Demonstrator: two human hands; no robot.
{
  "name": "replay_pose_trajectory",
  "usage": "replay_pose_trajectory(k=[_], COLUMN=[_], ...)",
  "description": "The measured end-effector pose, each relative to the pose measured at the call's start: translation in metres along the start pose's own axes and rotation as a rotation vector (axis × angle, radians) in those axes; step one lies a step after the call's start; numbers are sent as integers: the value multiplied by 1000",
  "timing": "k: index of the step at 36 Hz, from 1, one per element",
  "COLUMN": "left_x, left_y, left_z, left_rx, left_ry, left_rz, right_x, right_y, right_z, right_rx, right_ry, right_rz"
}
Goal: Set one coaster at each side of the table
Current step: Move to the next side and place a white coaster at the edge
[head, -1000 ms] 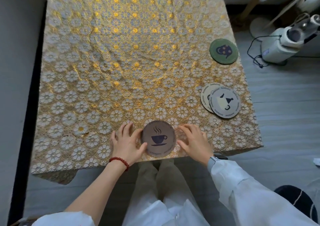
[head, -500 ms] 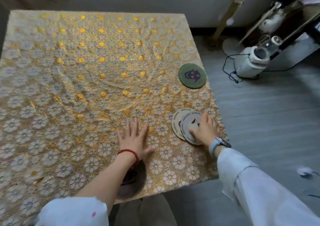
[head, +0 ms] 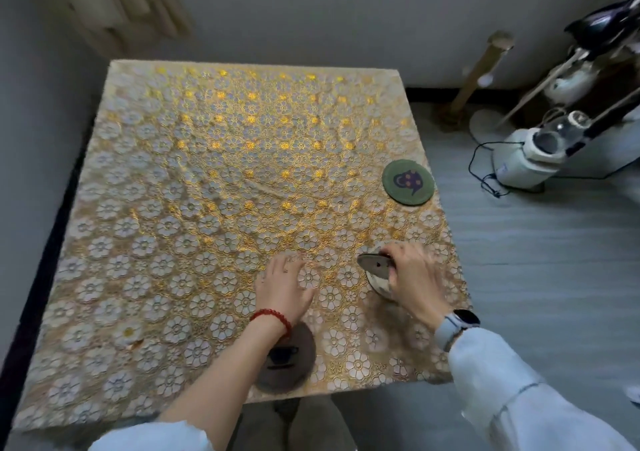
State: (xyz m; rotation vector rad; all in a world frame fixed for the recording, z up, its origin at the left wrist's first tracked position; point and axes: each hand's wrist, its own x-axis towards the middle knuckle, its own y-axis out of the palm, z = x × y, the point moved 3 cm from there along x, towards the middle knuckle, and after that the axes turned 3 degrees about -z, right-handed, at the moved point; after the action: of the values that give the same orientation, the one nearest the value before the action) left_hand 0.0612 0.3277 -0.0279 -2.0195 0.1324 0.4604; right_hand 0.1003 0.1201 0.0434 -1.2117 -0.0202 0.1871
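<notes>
Right hand now lifting pale coaster, left hand still flat

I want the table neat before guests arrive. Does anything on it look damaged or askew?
Yes. The tablecloth has a small torn or worn spot near the front left, and a crease ridge across the middle. The right hand holds a coaster tilted up off the cloth.
</notes>
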Motion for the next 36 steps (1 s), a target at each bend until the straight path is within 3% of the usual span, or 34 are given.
replay_pose_trajectory(k=[3, 9, 15, 20, 28, 32, 36], left_x=[-24, -77, -139, -180, -223, -222, -187], left_y=[-22, -86, -162, -219, -322, -345, -365], left_z=[22, 103, 228, 352, 523, 563, 577], left_rx=[-88, -180, -183, -138, -119, -114, -128], left_ry=[-24, -237, -353, -392, -443, -421, -338], left_rz=[-76, -179, -380, -416, -479, -430, -381], right_x=[-3, -4, -20, -39, -53, -50, -25], right_y=[-6, 2, 43, 97, 161, 177, 174], right_z=[53, 182, 322, 438, 591, 632, 654], right_rx=[22, 136, 180, 169, 145, 206, 279], right_ry=[-175, -391, -532, -594, -548, -401, -300], right_rz=[26, 120, 202, 175, 172, 315, 328])
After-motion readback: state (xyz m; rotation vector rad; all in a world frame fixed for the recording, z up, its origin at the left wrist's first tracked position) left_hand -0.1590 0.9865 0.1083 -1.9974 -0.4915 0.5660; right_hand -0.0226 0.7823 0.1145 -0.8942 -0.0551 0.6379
